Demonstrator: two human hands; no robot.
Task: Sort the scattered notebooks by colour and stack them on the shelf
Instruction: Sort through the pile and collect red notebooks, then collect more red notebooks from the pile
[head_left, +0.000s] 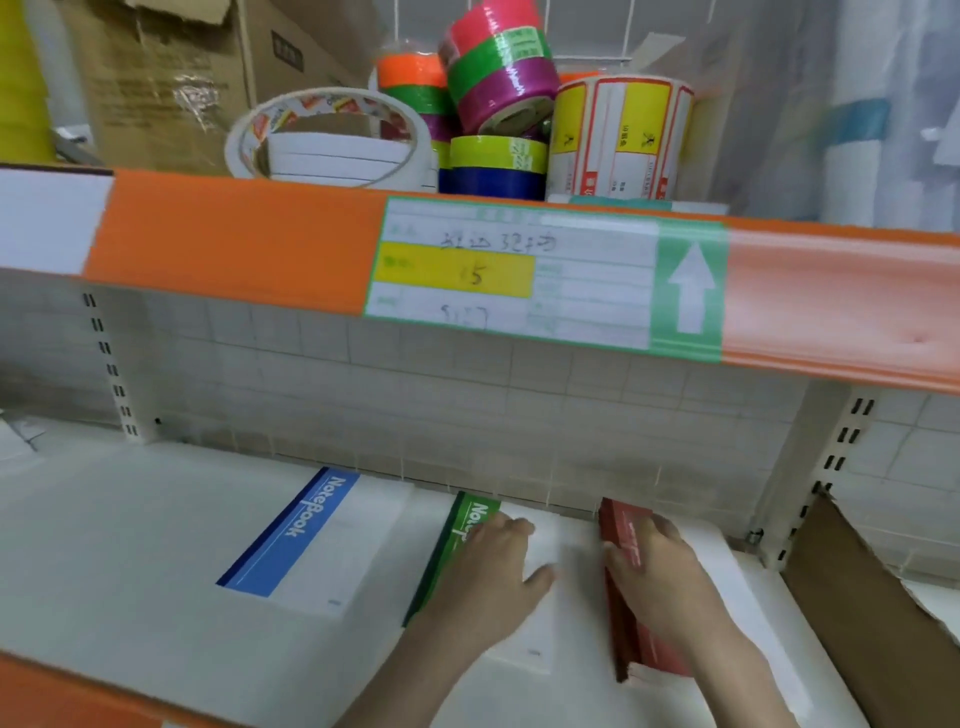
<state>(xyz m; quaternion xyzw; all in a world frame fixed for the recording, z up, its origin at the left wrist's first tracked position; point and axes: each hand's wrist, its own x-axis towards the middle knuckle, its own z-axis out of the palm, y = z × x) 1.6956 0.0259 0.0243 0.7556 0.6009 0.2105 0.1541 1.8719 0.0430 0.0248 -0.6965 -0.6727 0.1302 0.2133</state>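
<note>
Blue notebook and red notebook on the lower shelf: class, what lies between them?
In the head view, the green notebook lies between the blue notebook and the red notebook, with the left hand resting flat on it.

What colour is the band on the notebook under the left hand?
Green, with white lettering, on the notebook under the left hand; head view.

Upper tier: brown cardboard box (171, 78); wide white tape roll (332, 137); stacked neon coloured tape rolls (493, 67); yellow-and-white label roll (621, 135). Green-bordered handwritten price tag (519, 275) on orange edge strip. Brown cardboard sheet (872, 618), lower right.
</note>
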